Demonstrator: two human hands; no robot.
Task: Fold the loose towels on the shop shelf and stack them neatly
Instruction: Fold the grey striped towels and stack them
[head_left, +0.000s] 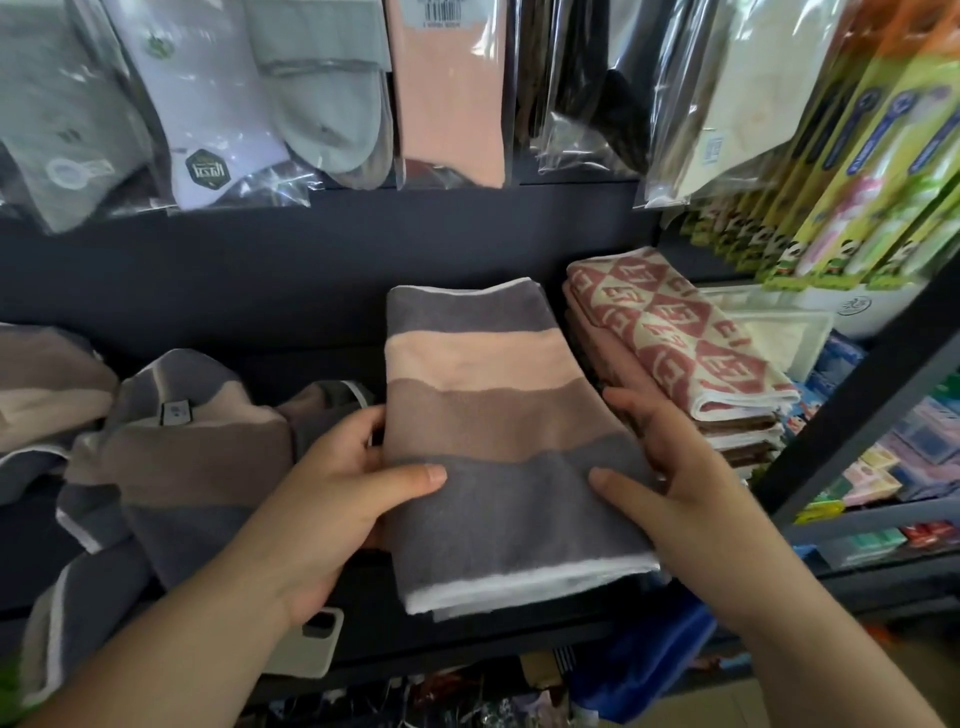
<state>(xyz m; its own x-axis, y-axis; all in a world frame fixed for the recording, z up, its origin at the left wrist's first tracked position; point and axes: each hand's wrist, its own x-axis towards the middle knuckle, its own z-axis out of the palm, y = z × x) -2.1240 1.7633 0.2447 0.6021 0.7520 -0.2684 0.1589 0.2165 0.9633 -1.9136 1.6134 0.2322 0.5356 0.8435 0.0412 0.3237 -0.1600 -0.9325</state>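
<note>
Head view: folded striped towel (493, 415) sits mid-shelf on the dark shelf (441, 644).
Left hand (332, 499): grips the towel's left edge, thumb on top, fingers beneath.
Right hand (675, 483): pinches the right edge, thumb on top.
Loose towels (182, 457): crumpled at left.
Patterned stack (691, 343): just beside, at right.

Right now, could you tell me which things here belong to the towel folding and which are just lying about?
In the job: folded striped towel, gripped at its sides by the left hand and right hand; loose striped towels heaped to its left.
Lying about: stacked red patterned towels, hanging sock packs, toothbrush packs, phone on the shelf.
</note>
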